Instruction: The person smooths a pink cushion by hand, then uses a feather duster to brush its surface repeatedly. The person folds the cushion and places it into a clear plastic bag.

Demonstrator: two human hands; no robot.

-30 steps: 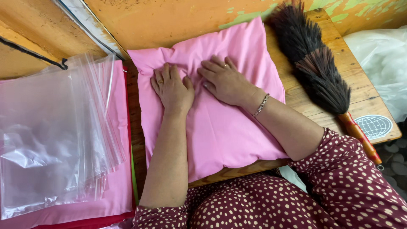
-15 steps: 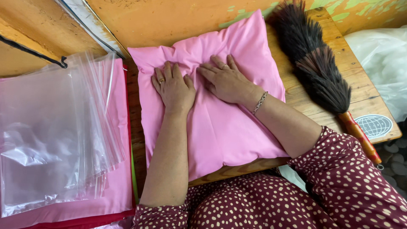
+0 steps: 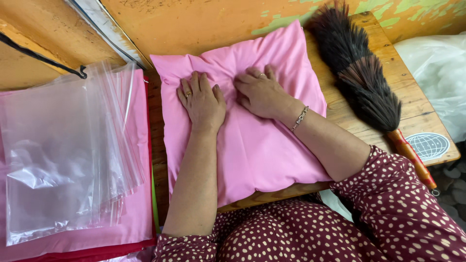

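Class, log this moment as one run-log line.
left hand: flat on pink pillow | right hand: flat on pillow | feather duster: right of pillow

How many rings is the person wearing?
2: one on the left hand, one on the right hand, both pressing the pink pillow. Others could be hidden under curled fingers.

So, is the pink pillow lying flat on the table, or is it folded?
Flat, not folded. The pink pillow lies spread on the wooden table, and both hands, left hand and right hand, rest palm-down on it.
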